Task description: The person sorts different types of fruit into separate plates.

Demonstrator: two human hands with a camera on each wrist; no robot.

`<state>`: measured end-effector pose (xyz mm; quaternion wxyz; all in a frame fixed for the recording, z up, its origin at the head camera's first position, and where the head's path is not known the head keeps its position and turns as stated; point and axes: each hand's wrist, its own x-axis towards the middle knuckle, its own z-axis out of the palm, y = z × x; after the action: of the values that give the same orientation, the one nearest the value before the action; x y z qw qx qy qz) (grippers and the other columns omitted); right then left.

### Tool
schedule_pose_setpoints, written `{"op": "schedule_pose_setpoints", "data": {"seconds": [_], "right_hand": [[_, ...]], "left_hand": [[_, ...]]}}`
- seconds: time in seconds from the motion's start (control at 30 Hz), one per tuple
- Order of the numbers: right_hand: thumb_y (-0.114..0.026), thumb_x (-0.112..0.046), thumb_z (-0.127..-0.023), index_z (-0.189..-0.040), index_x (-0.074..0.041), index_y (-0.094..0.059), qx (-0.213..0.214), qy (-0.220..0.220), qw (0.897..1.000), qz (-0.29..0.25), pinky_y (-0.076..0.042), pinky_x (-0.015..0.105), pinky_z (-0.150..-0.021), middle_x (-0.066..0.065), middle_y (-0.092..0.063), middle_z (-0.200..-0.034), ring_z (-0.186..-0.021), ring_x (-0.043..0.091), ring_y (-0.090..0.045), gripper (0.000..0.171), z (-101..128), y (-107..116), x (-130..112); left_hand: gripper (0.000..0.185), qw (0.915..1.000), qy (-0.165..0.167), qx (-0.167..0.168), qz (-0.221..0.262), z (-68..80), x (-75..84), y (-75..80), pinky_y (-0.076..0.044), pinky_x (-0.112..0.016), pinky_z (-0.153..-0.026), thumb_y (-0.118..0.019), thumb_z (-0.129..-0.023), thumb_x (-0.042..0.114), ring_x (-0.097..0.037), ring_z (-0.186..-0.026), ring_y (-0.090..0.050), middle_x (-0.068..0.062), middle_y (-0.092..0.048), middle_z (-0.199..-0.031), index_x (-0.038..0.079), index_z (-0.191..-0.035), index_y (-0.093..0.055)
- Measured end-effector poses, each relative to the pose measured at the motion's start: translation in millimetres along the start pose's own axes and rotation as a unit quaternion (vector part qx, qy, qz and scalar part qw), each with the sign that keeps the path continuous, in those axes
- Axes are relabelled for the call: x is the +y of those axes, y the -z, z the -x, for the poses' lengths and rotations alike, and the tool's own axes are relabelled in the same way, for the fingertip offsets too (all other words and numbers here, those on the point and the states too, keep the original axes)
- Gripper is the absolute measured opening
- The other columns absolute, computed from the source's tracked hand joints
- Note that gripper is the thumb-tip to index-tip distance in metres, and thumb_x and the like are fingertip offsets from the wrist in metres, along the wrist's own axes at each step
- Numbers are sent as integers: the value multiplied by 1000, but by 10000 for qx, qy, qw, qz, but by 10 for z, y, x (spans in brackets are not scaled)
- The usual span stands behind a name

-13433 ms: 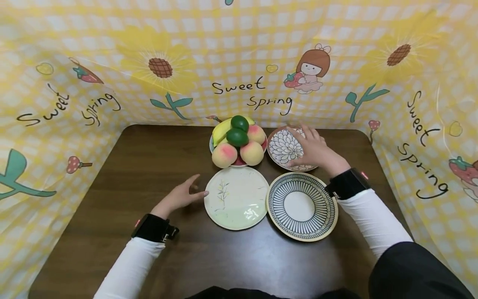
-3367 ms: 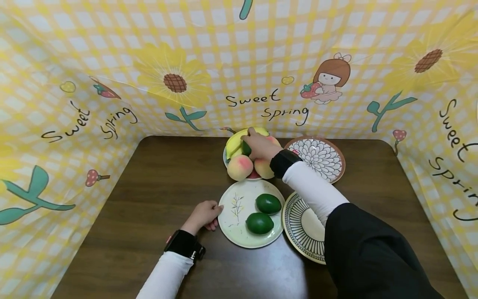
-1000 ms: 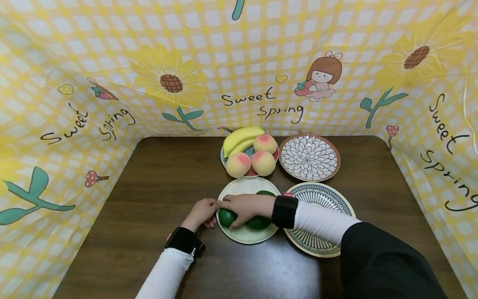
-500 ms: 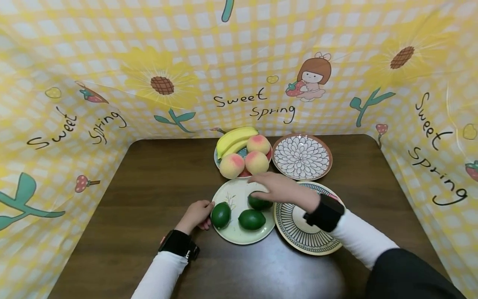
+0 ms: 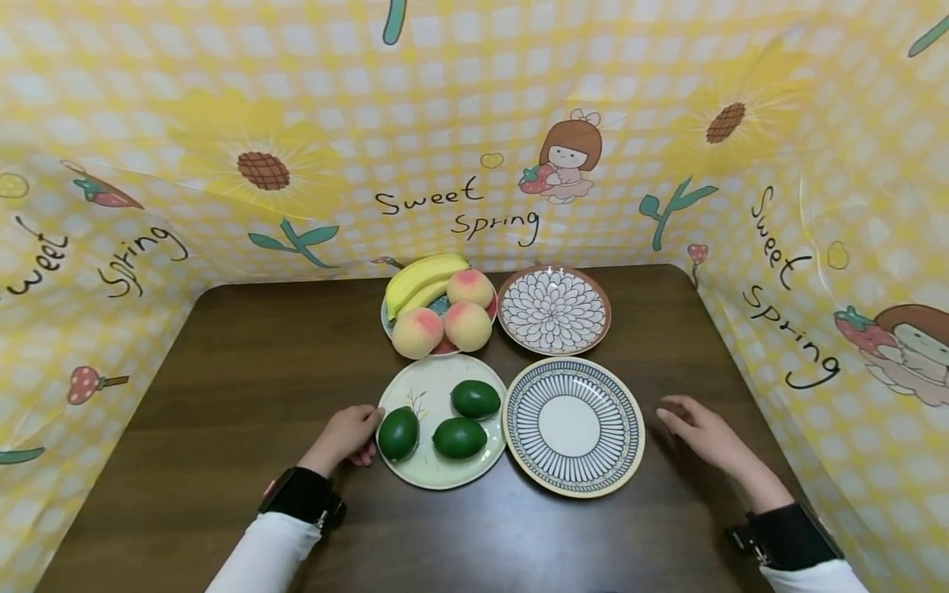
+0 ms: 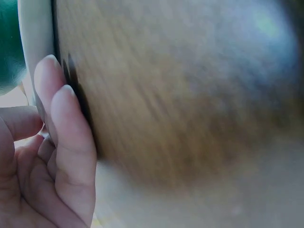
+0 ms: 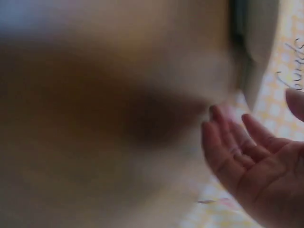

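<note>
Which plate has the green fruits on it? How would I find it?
Look at the brown table, in the near row of plates. It is the pale plate on the left, touched by the left hand. Only it holds three green fruits; the striped plate beside it is bare.

A yellow checked cloth backdrop (image 5: 460, 99) printed with sunflowers surrounds the dark wooden desk (image 5: 245, 346); a brown-rimmed flower-patterned plate (image 5: 553, 309) stands beside the striped round plate (image 5: 573, 425).

Left hand (image 5: 348, 432) loosely curled, right hand (image 5: 700, 432) flat, fingers relaxed
</note>
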<state>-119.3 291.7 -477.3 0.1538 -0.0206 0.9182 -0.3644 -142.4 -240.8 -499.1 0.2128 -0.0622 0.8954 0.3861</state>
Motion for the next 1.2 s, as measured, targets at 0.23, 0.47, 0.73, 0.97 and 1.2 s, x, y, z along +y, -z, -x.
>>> {"op": "schedule_pose_setpoints", "data": {"seconds": [0.23, 0.47, 0.73, 0.97, 1.2], "right_hand": [[-34, -24, -113, -142, 20, -40, -602, 118, 9861, -1546, -56, 28, -76, 35, -62, -121, -95, 9, -62, 52, -21, -210, 108], [-33, -19, -113, -141, 20, -43, -694, 68, 9886, -1332, -54, 29, -77, 35, -59, -128, -98, 8, -56, 49, -79, -274, 59], [-33, -20, -113, -141, 21, -41, -914, -13, 9849, -1473, -53, 30, -79, 32, -61, -121, -97, 11, -57, 50, -102, -272, 46], [-33, -24, -113, -144, 20, -38, -1000, -36, 9846, -1431, -54, 32, -83, 37, -53, -137, -108, 15, -58, 54, -86, -247, 9], [-33, -24, -113, -145, 20, -37, -1101, -34, 9827, -1492, -55, 32, -85, 37, -52, -138, -111, 21, -60, 55, -98, -228, 35]], "left_hand": [[38, 10000, -4, 19, -27, 1, -1, -15, -54, -29, -46, -43, -109, 26, -11, -44, -59, -3, -59, -56, 1, -87, -62], [39, 10000, 18, 24, 37, -28, 34, -16, -54, -28, -46, -44, -109, 27, -10, -44, -58, -2, -59, -56, 2, -87, -62], [38, 9999, 110, 27, -4, 34, 22, -8, -53, -29, -45, -44, -109, 26, -11, -43, -58, -3, -59, -56, 1, -88, -62], [38, 9998, 12, -211, -63, 20, 20, 31, -54, -29, -44, -43, -110, 25, -9, -41, -57, -3, -60, -55, -1, -91, -63], [38, 9942, -128, -1045, -209, -4, 87, 231, -55, -28, -48, -40, -111, 23, -9, -47, -60, -3, -62, -60, -2, -93, -63]]}}
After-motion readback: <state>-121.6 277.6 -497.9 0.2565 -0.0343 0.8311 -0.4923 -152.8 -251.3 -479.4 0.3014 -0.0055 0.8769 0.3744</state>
